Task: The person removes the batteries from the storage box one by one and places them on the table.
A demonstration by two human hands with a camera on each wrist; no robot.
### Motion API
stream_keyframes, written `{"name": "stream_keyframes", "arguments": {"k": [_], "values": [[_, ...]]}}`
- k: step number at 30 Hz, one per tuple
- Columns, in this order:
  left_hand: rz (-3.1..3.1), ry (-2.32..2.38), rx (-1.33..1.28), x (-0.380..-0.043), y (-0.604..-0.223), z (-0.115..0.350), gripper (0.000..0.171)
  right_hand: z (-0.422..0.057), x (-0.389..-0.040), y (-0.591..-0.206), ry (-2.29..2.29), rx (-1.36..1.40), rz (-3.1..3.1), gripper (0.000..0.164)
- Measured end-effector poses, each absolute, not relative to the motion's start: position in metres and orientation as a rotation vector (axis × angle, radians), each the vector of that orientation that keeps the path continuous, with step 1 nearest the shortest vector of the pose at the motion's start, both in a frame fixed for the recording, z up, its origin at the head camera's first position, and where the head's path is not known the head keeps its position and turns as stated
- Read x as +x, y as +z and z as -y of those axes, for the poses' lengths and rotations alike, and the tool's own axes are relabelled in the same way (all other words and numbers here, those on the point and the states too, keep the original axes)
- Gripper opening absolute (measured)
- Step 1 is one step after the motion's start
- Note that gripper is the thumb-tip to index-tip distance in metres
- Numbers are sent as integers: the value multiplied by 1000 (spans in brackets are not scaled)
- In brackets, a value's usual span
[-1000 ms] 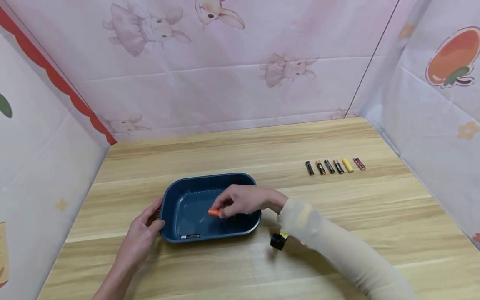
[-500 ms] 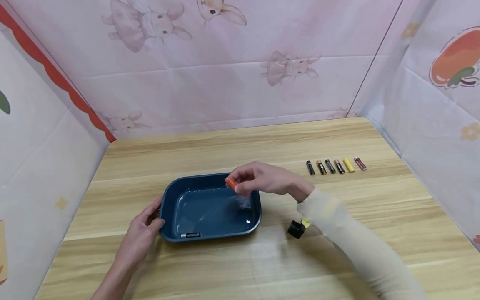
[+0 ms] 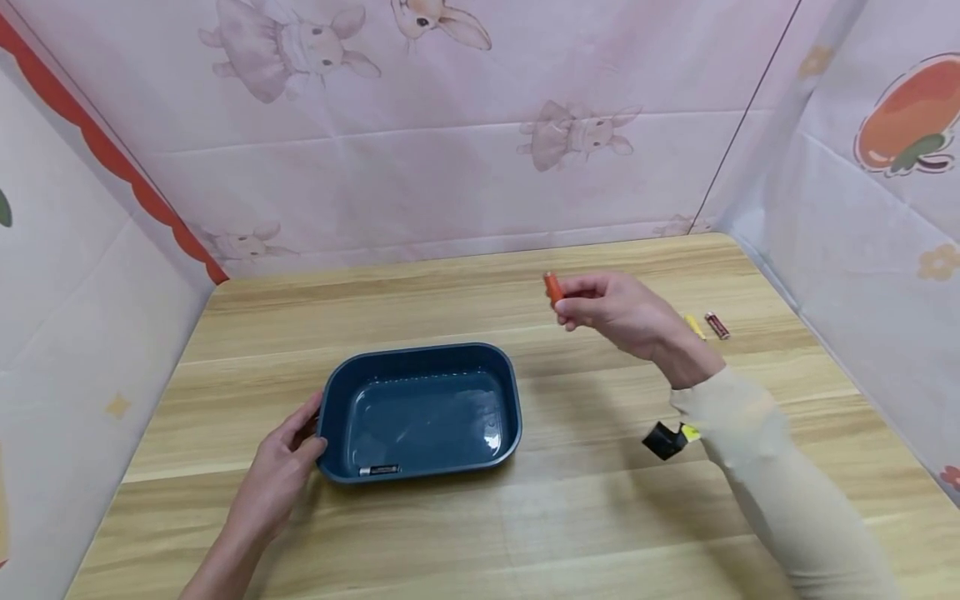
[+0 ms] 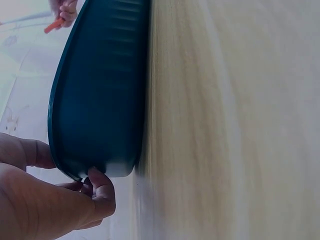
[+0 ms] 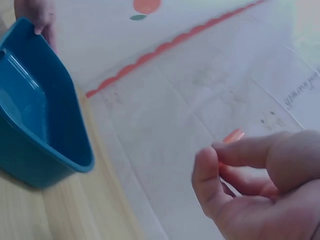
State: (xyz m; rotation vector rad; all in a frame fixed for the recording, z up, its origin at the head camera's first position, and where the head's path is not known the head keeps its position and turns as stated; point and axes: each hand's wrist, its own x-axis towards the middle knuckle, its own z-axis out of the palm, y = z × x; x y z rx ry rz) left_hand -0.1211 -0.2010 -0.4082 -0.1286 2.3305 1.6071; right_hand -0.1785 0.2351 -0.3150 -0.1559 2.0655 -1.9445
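Observation:
An orange battery (image 3: 553,288) is pinched between the thumb and fingers of my right hand (image 3: 618,312), up off the table and beyond the tub's right end. My left hand (image 3: 276,467) grips the left end of a dark blue plastic tub (image 3: 517,408); in the left wrist view its thumb and fingers (image 4: 102,192) close on the tub's rim. Inside the tub, along the near wall, lies a black and silver battery (image 3: 379,470). Past my right wrist show a yellow battery (image 3: 695,326) and a dark red battery (image 3: 717,325); my hand and arm cover the spot left of them.
Everything stands on a wood-grain table (image 3: 450,542). Fabric walls (image 3: 450,192) printed with rabbits and fruit enclose its back and sides. A black camera mount (image 3: 664,440) hangs under my right wrist, above the tabletop.
My right hand has lifted the orange battery out of the tub and carried it right and away from me. It now blocks several batteries of the row. My left hand stays on the tub.

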Motion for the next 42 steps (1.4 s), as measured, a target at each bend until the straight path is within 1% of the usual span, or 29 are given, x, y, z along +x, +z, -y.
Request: {"name": "stream_keyframes", "arguments": {"k": [5, 9, 11, 15, 18, 22, 29, 36, 42], "values": [[-2336, 1601, -123, -121, -408, 202, 71, -254, -175, -315, -2103, -16, -2037, 13], [-2344, 1603, -103, -120, -407, 203, 70, -263, -174, -319, -2195, 89, -1978, 12], [-2348, 1615, -83, -120, -407, 203, 70, -267, -174, -323, -2183, 132, -2003, 17], [-2354, 1641, -47, -120, -407, 204, 69, -273, -175, -334, -2096, 219, -2126, 34], [-2351, 1646, -37, -119, -407, 204, 68, -276, -175, -346, -2027, 278, -2214, 39], [-2347, 1644, -39, -119, -407, 204, 69, -278, -173, -362, -1951, 348, -2305, 41], [-2357, 1607, -63, -119, -406, 204, 69, -277, -166, -388, -1715, 471, -2495, 39], [-2351, 1601, -62, -119, -406, 205, 69, -273, -160, -408, -1482, 468, -2727, 29], [-2352, 1592, -56, -120, -406, 205, 69, -269, -160, -421, -1555, 560, -2713, 27]]}}
